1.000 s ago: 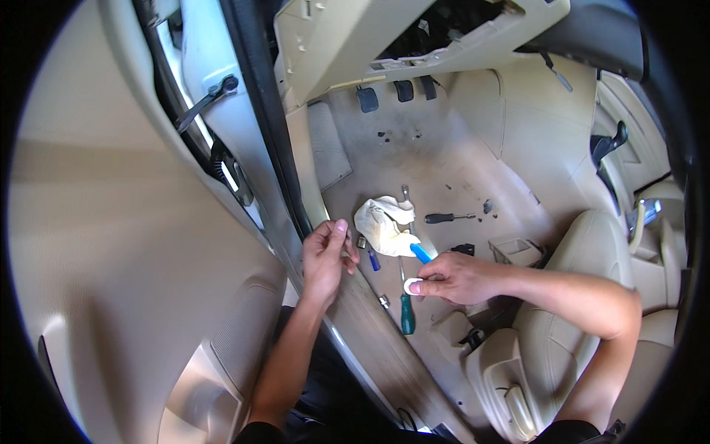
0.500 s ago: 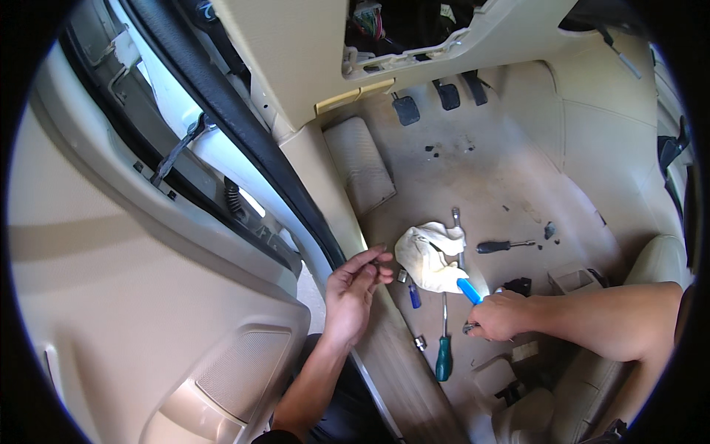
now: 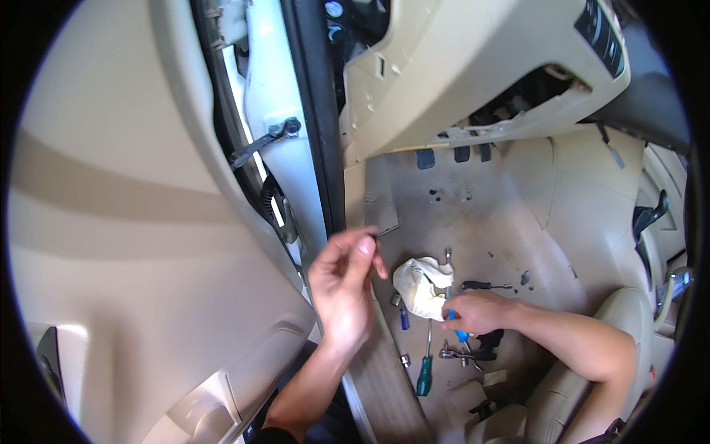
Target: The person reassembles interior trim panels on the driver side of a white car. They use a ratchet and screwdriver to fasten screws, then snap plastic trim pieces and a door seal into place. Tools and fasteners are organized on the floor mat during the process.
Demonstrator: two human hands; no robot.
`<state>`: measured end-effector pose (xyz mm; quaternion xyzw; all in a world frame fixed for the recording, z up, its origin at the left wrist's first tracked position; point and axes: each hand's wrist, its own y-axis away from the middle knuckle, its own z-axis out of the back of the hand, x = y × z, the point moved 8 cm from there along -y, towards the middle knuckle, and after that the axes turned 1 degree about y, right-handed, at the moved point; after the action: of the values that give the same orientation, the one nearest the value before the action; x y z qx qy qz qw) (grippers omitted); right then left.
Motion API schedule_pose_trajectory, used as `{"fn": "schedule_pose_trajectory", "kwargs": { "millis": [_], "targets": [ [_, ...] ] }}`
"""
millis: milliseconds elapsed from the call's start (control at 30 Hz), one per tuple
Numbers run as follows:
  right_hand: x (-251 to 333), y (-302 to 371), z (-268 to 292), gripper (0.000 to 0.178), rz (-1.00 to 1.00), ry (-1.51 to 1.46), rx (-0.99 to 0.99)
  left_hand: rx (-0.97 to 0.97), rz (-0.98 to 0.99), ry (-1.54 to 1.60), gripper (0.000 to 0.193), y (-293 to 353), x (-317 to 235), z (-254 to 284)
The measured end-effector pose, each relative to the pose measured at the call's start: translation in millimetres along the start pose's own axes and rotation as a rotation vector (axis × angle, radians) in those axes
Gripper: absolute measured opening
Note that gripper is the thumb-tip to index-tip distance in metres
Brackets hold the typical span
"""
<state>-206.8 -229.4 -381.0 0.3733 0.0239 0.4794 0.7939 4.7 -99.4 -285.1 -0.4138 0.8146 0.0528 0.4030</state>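
My left hand (image 3: 344, 285) is raised over the door sill. Its thumb presses on curled fingers, with a small dark thing at the tips that I cannot make out. Low over the footwell floor, my right hand (image 3: 479, 311) curls around a blue-handled tool (image 3: 462, 337), whose far end is hidden. Beside its fingertips lies a crumpled white cloth or glove (image 3: 418, 285) with a metal extension bar (image 3: 448, 255) sticking out past it. Around these lie a green-handled screwdriver (image 3: 424, 376), a short blue-handled driver (image 3: 404, 319), a black-handled driver (image 3: 477, 286), a ratchet (image 3: 466, 354) and a socket (image 3: 404, 360).
The open car door (image 3: 148, 244) fills the left side. Above is the beige dashboard panel (image 3: 436, 81) with an uncovered opening (image 3: 532, 92). Pedals (image 3: 462, 154) hang beneath it. The seat (image 3: 584, 362) borders the lower right, and dark broken bits (image 3: 526, 277) litter the carpet.
The view has shifted, showing more dashboard. My right hand has moved from beside the ratchet to the blue handle near the cloth, leaving the ratchet on the floor. My left hand stays raised and curled.
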Motion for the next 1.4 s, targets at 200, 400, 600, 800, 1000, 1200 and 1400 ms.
{"fn": "schedule_pose_trajectory", "kwargs": {
  "millis": [200,400,600,800,1000,1200,1400],
  "targets": [
    [25.2,11.1,29.5,0.04,0.11,0.026,-0.081,-0.143,-0.473,-0.038,0.02,-57.2,-82.0,-51.6],
    [70.9,57.4,129.5,0.029,0.043,-0.347,-0.716,-0.101,-0.377,-0.076,0.022,-64.0,-86.4,-57.0],
    [164.9,103.3,239.4,0.036,0.407,-0.435,-1.353,-0.139,-0.626,-0.43,0.017,-67.9,-100.1,-65.7],
    [172.9,89.3,250.4,0.036,0.52,-0.458,-1.537,-0.145,-0.786,-0.726,0.013,-62.7,-117.3,-65.9],
    [166.3,91.0,250.9,0.035,0.507,-0.443,-1.467,-0.018,-0.453,-0.35,0.016,-72.3,-109.2,-66.4],
    [167.9,89.0,250.6,0.035,0.546,-0.476,-1.449,-0.132,-0.434,-0.197,0.011,-77.3,-107.6,-72.6],
    [171.1,90.0,251.2,0.036,0.572,-0.459,-1.456,-0.304,-0.382,0.089,0.017,-74.0,-89.2,-82.6]
  ]
}}
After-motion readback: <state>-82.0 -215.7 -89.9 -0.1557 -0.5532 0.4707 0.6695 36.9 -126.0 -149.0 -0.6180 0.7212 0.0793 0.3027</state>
